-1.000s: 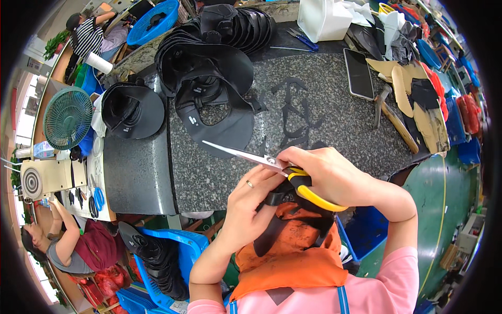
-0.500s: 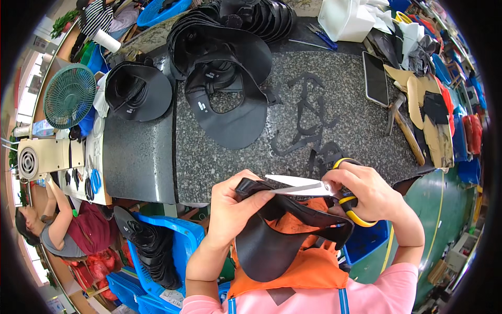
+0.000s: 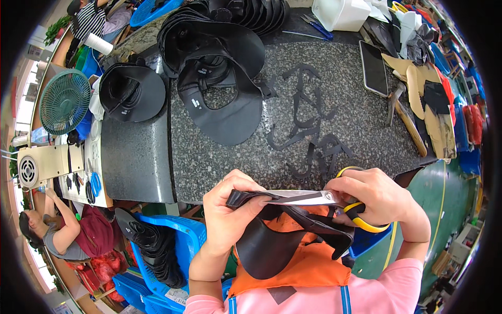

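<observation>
Black piece (image 3: pixel 269 251) (scissors (image 3: pixel 328 197) at 1 edge)

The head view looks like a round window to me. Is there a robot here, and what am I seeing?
There is no robot: these are a person's own two bare hands. The camera is worn on their head and looks down; its very wide lens bends straight edges, so everything seems round.

The left hand grips a black curved piece. The right hand holds scissors with yellow-and-black handles, their blades beside that piece's band.

On the speckled dark worktop lie similar black pieces, thin black strips, a phone and a wooden-handled hammer.
</observation>
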The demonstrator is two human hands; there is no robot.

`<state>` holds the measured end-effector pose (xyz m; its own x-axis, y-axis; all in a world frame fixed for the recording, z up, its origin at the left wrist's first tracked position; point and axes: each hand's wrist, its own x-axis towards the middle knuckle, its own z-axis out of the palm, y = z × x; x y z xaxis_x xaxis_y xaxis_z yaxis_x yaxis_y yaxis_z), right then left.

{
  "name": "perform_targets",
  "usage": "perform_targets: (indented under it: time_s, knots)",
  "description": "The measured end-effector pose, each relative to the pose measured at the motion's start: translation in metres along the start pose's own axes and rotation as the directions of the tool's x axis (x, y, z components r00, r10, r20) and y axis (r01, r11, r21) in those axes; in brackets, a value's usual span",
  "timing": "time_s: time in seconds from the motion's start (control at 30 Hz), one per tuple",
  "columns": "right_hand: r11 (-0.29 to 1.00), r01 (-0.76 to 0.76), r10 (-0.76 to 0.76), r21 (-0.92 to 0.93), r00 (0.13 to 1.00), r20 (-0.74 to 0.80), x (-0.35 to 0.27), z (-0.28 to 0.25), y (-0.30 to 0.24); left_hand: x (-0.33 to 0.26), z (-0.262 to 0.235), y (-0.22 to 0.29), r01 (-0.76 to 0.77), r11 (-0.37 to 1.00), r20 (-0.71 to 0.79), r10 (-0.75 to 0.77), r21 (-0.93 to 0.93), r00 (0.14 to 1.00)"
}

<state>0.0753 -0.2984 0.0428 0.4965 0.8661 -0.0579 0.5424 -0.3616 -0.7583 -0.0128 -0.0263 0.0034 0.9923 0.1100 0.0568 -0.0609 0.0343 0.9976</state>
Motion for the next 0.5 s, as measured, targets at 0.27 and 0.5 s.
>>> perform_targets:
  time_s: [0.27, 0.5]
  knots:
    - [0.944, -0.134, 0.092, 0.301, 0.985, 0.149, -0.0039, 0.0053, 0.0032, -0.0007, 0.0036, 0.0043, 0.028, 1.000, -0.028, -0.028, -0.003, 0.999]
    - [0.897, -0.217, 0.144, 0.385, 0.967, 0.208, -0.0030, 0.0072, 0.0005, -0.0029, 0.0058, 0.0070, 0.078, 0.997, -0.032, -0.079, -0.028, 0.996]
